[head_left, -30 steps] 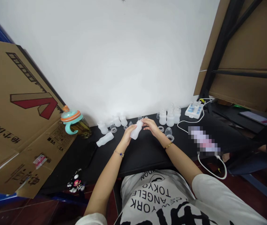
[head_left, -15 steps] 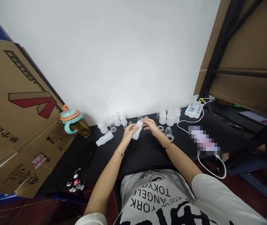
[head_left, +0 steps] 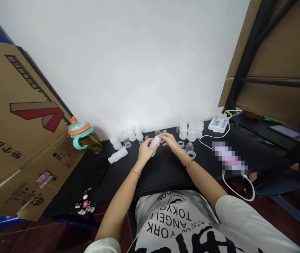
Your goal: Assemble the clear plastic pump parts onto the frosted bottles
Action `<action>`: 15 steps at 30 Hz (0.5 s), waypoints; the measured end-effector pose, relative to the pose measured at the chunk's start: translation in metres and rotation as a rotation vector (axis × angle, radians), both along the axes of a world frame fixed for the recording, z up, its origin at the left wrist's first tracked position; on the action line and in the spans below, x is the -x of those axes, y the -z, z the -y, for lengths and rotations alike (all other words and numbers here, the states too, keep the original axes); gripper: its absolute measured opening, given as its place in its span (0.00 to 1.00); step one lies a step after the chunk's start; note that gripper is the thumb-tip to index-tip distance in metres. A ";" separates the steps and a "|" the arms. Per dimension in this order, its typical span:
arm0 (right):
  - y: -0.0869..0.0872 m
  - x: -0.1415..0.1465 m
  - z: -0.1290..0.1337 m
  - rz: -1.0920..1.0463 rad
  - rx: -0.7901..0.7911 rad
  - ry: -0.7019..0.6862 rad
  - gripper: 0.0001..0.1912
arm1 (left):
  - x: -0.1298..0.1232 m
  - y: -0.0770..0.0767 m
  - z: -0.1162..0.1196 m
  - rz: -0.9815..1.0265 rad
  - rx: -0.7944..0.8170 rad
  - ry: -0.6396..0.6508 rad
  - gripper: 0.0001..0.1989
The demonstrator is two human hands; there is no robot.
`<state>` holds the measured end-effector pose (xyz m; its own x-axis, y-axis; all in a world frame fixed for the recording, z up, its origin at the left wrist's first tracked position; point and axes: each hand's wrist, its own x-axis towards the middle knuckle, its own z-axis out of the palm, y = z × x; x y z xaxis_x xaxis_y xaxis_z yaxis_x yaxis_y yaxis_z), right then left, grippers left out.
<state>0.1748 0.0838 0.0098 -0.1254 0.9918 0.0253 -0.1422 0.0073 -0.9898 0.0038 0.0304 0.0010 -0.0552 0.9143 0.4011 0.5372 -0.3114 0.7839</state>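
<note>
So the frosted white plastic baby bottle (head_left: 154,143) is up in both hands, tilted, just above the black desk (head_left: 160,175). The left hand (head_left: 146,151) has its fingers (head_left: 150,143) clamped round the bottle's body, and the right hand (head_left: 169,140) has its fingers (head_left: 163,136) together on the top end. Just left of that bottle, a second frosted bottle (head_left: 117,155) lies on its side, with a row of upright frosted bottles (head_left: 131,135) behind it. Just right of it are clear plastic rings (head_left: 191,154), and behind those stands a cluster of three frosted bottles (head_left: 191,133). Farther right of the held bottle sits a white plastic control box (head_left: 218,124) with a white cable (head_left: 213,136). Well left of it are a teal-and-orange sippy cup (head_left: 80,129) and a big flattened cardboard box (head_left: 20,123).
</note>
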 end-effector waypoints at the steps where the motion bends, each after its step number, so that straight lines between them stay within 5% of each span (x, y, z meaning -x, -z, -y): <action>1: 0.001 0.000 0.000 0.008 -0.006 0.005 0.05 | 0.000 -0.001 0.001 -0.037 -0.008 -0.013 0.20; 15: -0.001 0.002 0.002 0.045 -0.028 0.032 0.10 | 0.001 0.002 -0.003 0.061 -0.008 0.014 0.21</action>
<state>0.1733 0.0817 0.0106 -0.0957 0.9942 0.0484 -0.0965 0.0391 -0.9946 0.0027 0.0330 -0.0015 -0.0675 0.9120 0.4046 0.4841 -0.3247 0.8126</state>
